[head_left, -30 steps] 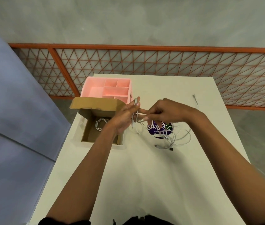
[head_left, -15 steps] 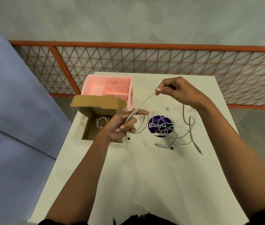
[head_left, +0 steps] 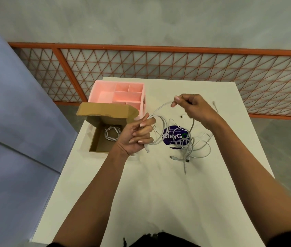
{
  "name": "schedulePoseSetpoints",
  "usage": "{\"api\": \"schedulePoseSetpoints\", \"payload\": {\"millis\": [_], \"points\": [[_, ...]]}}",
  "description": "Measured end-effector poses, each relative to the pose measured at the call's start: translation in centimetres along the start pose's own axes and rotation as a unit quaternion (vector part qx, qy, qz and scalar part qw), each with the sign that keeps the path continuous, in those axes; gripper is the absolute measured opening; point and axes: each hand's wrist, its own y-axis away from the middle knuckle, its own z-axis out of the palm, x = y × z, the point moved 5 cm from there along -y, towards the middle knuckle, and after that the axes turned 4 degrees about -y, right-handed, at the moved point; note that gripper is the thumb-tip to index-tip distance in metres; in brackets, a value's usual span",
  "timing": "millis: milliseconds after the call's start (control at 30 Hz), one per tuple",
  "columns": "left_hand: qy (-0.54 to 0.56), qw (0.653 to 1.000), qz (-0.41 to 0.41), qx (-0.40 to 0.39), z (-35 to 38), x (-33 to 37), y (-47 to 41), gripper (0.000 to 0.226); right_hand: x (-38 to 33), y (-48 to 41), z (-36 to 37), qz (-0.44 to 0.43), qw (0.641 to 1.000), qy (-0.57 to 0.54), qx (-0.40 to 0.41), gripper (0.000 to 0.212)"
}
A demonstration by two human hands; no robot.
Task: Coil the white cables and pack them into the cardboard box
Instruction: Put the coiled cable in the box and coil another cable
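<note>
- White thin cable [head_left: 159,108], the one you are coiling, is hanging in the air above the white table [head_left: 141,193], strung between your two hands just right of the open brown cardboard box [head_left: 94,139].
- Your left hand [head_left: 137,135] is gripping the gathered loops in curled fingers, with a plug end dangling below the fist.
- Your right hand [head_left: 193,107] is pinching the free run between thumb and fingertips, raised beyond the loops.
- It is probably handling as light, limp and slightly springy, so the loops are wanting to spring open. Be holding them where the turns cross, not at the plug.
- Its smooth jacket is likely sliding easily through your right fingers, which suits feeding each turn.
- Its trailing part is running down into the loose tangle of white cables [head_left: 194,148] lying over a round purple sticker [head_left: 174,136], so a hard pull is risking dragging the others.
- One coiled white cable [head_left: 111,133] is already lying inside the box.
</note>
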Motion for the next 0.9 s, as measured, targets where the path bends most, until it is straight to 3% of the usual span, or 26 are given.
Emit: {"api": "schedulePoseSetpoints", "payload": {"millis": [167,300,467,700,900], "points": [[0.028,0.999,0.029,0.022,-0.6,0.2,0.0,0.036,2.5,1.5,2.8,0.103,0.974,-0.081,-0.187,0.033],[0.034,0.999,0.026,0.021,-0.8,-0.1,-0.2,0.034,1.8,2.4,4.4,0.086,0.946,-0.166,-0.266,0.026],[0.033,0.998,0.038,0.032,-0.7,0.0,-0.3,0.033,2.2,1.6,5.0,0.072,0.94,-0.22,-0.252,0.008],[0.043,0.996,0.051,0.053,-1.1,0.2,-0.5,0.037,2.6,1.0,5.6,0.084,0.932,-0.287,-0.206,0.009],[-0.015,0.995,0.047,0.082,-1.8,0.7,-0.5,0.035,2.0,0.6,4.6,0.061,0.97,-0.188,-0.144,0.012]]}}
